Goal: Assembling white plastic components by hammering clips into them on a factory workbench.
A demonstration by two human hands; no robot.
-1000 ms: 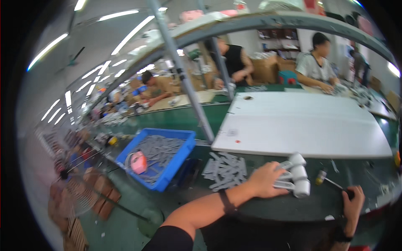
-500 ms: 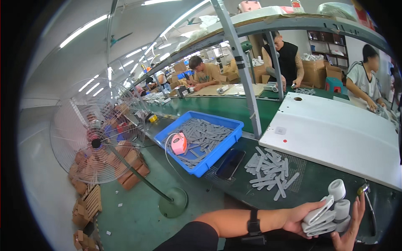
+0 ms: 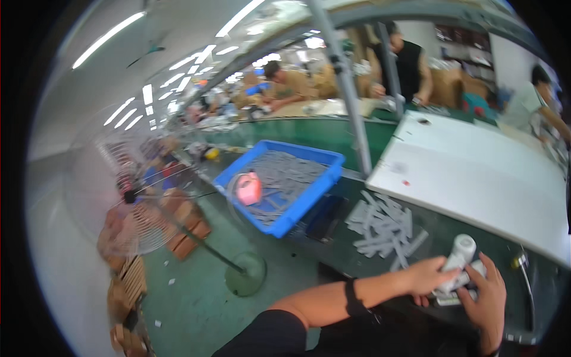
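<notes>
At the near right edge of the bench, my left hand point(image 3: 429, 277) is closed around white plastic parts point(image 3: 459, 253). One of them ends in a round, hollow-looking head that points up and away from me. From the other side, my right hand point(image 3: 488, 294) grips the same bundle, its fingers bent over the pieces. Motion blur and my fingers hide how many parts there are and how they fit together. Just beyond my left hand lies a loose pile of flat grey strips point(image 3: 380, 229). A hammer-like tool point(image 3: 526, 282) with a dark handle rests right of my right hand.
A blue tray point(image 3: 279, 229) of grey strips holds a pink device point(image 3: 248, 189). Beside it lies a dark phone point(image 3: 326, 218). A large white board point(image 3: 470, 178) covers the right of the bench, behind a metal post point(image 3: 351, 101). A caged fan point(image 3: 129, 196) stands left; co-workers sit across.
My hands and the parts have moved slightly away from me and left. The right hand, spread beside the bundle before, now has its fingers bent onto it. The view has shifted and blurred.
</notes>
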